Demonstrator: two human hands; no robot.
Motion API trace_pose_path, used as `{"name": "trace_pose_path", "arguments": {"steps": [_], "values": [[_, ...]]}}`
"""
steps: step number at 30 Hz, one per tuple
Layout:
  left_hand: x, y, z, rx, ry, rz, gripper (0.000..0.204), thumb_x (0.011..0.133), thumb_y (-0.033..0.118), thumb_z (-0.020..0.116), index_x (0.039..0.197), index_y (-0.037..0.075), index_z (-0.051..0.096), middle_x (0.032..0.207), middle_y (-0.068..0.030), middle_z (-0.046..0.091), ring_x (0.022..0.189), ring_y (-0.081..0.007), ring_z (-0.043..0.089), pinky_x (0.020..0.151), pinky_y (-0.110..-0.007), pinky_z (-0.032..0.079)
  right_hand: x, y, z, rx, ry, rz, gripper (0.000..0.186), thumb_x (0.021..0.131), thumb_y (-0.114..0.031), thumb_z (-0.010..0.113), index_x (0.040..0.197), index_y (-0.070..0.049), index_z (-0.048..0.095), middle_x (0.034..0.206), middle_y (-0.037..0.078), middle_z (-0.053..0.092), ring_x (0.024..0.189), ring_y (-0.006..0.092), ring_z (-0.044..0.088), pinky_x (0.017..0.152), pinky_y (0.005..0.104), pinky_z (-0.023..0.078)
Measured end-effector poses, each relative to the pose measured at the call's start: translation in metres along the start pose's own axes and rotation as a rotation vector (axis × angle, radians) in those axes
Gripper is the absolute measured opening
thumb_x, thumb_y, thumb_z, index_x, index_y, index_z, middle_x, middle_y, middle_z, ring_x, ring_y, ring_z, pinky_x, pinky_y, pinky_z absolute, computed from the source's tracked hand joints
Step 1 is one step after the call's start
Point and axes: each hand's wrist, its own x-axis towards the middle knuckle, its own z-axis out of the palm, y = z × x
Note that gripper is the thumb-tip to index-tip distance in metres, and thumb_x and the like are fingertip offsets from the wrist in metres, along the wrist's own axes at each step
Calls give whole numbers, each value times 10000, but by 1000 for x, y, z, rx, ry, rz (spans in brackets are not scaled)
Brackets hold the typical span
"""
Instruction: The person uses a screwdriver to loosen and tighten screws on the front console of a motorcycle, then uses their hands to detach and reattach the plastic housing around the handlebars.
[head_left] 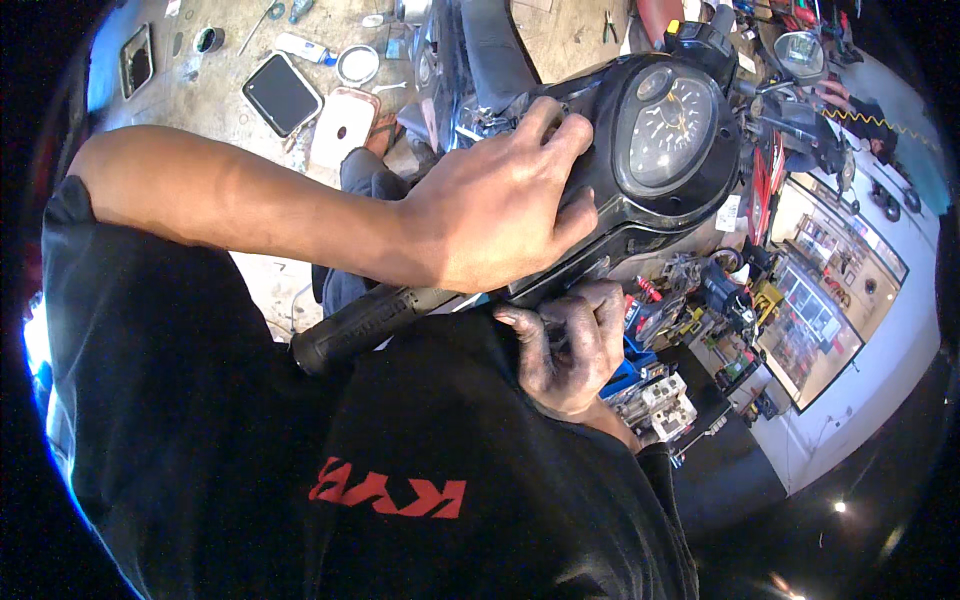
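My left hand (500,205) reaches across from the left and lies on a black motorbike handlebar cover (590,235), its fingers bent and gripping the cover beside the round-cornered speedometer (668,130). Closer to my body, my right hand (575,350) is at the cover's near edge with its fingers curled in; dark grease stains them. Whatever its fingertips pinch is hidden. A black rubber handlebar grip (365,325) sticks out to the left below my left wrist. Along the near side of the cover runs a seam.
A switch housing with a yellow button (700,42) sits at the bar's far end. On the floor at upper left lie a dark rectangular tray (283,95), a white panel (345,128) and a round dish (357,65). Engine parts (655,405) and tools crowd the right side.
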Motion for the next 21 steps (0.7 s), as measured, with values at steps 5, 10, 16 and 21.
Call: {"name": "trace_pose_path", "arguments": {"steps": [5,10,16,21], "values": [[0,4,-1,-1,0,7,370,943,242,556,1186,2,414,1162,-235,465,967,-468,589,873,-528,447,-1,3,1,2,4,-31,277,674,-190,867,755,-84,625,753,75,534,683,266,498,635,378,381],[1,3,1,-6,-5,-5,357,941,224,555,1183,1,415,1157,-234,466,979,-465,577,872,-514,449,1,4,-4,26,-40,-49,263,694,-188,855,768,-87,624,767,81,529,683,270,497,633,387,377],[0,4,0,-5,-14,-37,347,941,217,546,1177,-1,414,1156,-235,463,1014,-464,559,877,-507,448,2,7,-3,37,-55,-79,269,696,-207,857,754,-86,624,758,76,524,680,268,497,632,380,373],[-1,1,2,-2,4,-27,355,943,226,545,1181,0,410,1156,-232,462,1022,-461,557,882,-503,448,2,7,-5,33,-54,-66,282,685,-218,868,747,-88,625,762,70,535,673,258,501,625,372,378]]}}
